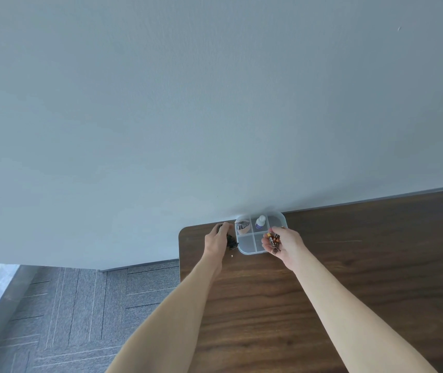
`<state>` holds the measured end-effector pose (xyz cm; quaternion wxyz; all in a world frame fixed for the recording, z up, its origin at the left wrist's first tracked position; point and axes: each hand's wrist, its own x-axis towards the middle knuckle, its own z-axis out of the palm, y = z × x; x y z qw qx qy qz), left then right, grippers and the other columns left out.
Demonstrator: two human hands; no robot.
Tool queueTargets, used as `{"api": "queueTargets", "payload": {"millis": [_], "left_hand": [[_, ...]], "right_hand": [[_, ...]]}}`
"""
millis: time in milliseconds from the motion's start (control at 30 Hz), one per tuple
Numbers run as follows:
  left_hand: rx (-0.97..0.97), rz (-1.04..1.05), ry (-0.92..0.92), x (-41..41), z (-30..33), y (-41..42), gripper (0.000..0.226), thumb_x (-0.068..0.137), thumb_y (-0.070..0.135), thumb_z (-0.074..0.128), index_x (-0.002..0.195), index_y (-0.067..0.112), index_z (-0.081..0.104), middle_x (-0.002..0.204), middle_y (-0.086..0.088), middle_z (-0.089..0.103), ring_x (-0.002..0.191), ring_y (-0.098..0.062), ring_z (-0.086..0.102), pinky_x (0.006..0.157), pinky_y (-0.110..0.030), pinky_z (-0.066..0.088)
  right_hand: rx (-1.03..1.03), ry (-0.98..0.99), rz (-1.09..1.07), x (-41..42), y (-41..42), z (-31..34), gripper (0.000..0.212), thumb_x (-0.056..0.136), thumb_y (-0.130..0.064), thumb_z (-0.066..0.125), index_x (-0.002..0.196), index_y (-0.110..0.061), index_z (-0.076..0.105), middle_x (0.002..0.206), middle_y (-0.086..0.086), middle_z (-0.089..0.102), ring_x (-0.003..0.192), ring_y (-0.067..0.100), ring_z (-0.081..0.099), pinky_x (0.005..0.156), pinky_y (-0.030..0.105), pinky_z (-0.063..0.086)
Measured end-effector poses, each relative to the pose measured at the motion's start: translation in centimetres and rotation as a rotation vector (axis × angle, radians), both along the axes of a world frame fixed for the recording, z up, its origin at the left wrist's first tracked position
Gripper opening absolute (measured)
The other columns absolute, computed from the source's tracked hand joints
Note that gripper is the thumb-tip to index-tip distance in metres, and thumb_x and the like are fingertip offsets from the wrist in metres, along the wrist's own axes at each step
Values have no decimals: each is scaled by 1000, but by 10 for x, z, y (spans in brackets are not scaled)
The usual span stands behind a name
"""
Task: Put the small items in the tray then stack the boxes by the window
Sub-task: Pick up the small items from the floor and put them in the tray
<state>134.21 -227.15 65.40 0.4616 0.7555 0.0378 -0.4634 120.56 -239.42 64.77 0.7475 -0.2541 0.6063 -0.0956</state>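
At the table's (322, 305) far left corner, against the wall, the left hand (219, 239) curls around a dark bundle (231, 242) — what it is I cannot tell. Just right sits the clear divided tray (250, 247), holding a small bottle (260, 222). The right hand (285, 244) cups several batteries (273, 240) over the tray's near right compartment — hard, smooth, likely to roll; best tipped in low.

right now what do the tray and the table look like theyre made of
The tray looks like frosted translucent plastic: milky walls and dividers, with the table's brown showing faintly through the floor. The table looks like dark walnut-style wood, or a wood-look laminate: streaky grain with a smooth, low-sheen top. The picture cannot settle which.
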Motion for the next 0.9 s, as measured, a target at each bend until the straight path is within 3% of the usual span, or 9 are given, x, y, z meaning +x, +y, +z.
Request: {"api": "queueTargets", "payload": {"millis": [133, 267, 400, 567, 667, 767, 900], "left_hand": [[42, -59, -43, -3, -3, -1, 24, 99, 33, 50, 96, 13, 64, 87, -3, 58, 73, -22, 46, 67, -31, 38], [45, -84, -81, -2, -4, 0, 16, 95, 26, 54, 90, 15, 64, 87, -2, 63, 67, -19, 55, 58, -25, 48], [-2, -63, -25, -1, -8, 2, 15, 92, 22, 59, 93, 14, 72, 93, -6, 70, 61, -21, 61, 79, -41, 60], [40, -190, -97, -8, -9, -2, 14, 89, 24, 62, 101, 17, 67, 93, 2, 68, 57, -19, 65, 73, -35, 58], [116, -303, -164, -13, -5, -5, 20, 89, 29, 64, 105, 18, 57, 87, 9, 63, 52, -14, 66, 56, -21, 45], [140, -362, -208, -14, -5, -8, 20, 89, 29, 65, 98, 14, 56, 82, 5, 63, 54, -14, 67, 52, -19, 42], [154, -411, -246, -14, -7, -10, 28, 88, 32, 67, 102, 8, 63, 89, 2, 67, 54, -14, 69, 55, -19, 46]], "right_hand": [[-28, 39, -59, 5, 2, -4, 9, 97, -1, 54, 105, -3, 55, 83, 16, 59, 71, 25, 59, 73, 41, 55], [-127, 140, -9, 10, 3, -5, 2, 95, -3, 55, 93, -4, 56, 76, 12, 58, 65, 22, 51, 62, 33, 45], [-266, 292, 91, 10, 4, -11, 18, 90, -7, 58, 73, -8, 62, 83, 16, 65, 78, 28, 62, 83, 44, 60], [-465, 437, 291, 9, 11, -9, 27, 88, -19, 58, 69, -1, 63, 74, 20, 69, 77, 35, 70, 82, 51, 60], [-538, 478, 388, 8, 16, -3, 31, 89, -24, 60, 75, 2, 68, 72, 17, 70, 80, 35, 70, 72, 38, 56], [-609, 486, 457, 8, 19, 1, 31, 88, -24, 62, 73, 2, 68, 71, 16, 70, 77, 35, 67, 61, 30, 44], [-708, 520, 602, 5, 19, 4, 18, 88, -19, 64, 80, -7, 75, 78, 7, 74, 82, 28, 68, 72, 33, 52]]}}
